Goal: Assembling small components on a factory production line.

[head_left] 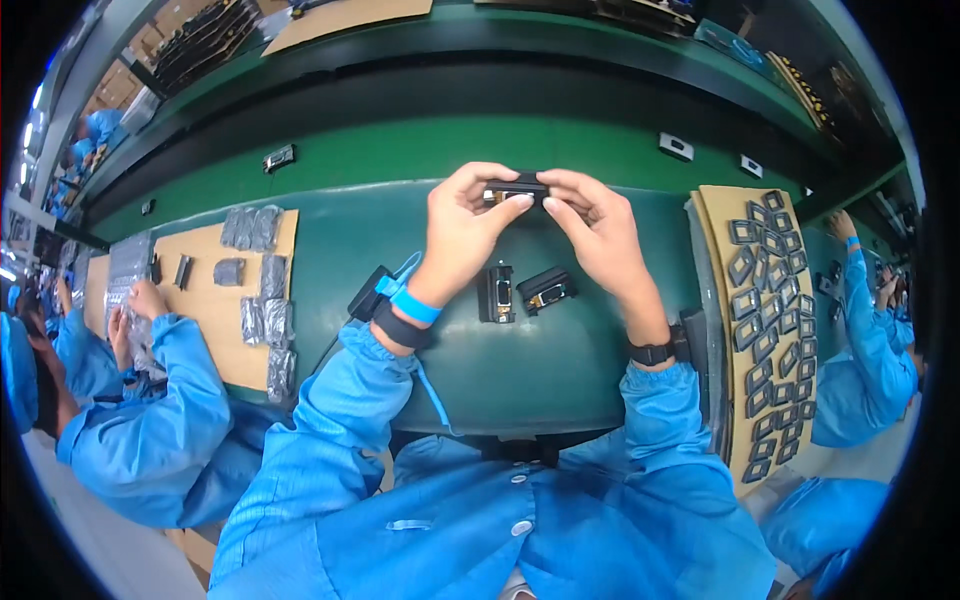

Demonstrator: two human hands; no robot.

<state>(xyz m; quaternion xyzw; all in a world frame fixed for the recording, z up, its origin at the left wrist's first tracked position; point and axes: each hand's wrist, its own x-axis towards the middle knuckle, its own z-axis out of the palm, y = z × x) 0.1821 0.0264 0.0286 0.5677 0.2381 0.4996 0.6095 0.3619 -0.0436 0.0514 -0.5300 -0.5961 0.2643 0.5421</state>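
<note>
Above the far part of the green mat (440,375), I hold a small black electronic device (517,188) with both hands. Gold-coloured inner parts show on its near side. My left hand (466,225) pinches the left end between thumb and fingers, while my right hand (600,228) grips the right end; fingertips hide much of the casing. Nearer to me, two similar black devices with exposed inner parts rest on the mat. One device (499,293) stands lengthwise, and beside it another device (549,291) lies at a slant.
At right, a cardboard sheet (715,215) bears many black rectangular frames. Another cardboard sheet (212,325) at left holds plastic-wrapped pieces, with a co-worker's hands (148,300) beside it. Beyond the mat runs a green belt (380,160) with scattered devices, below a shelf.
</note>
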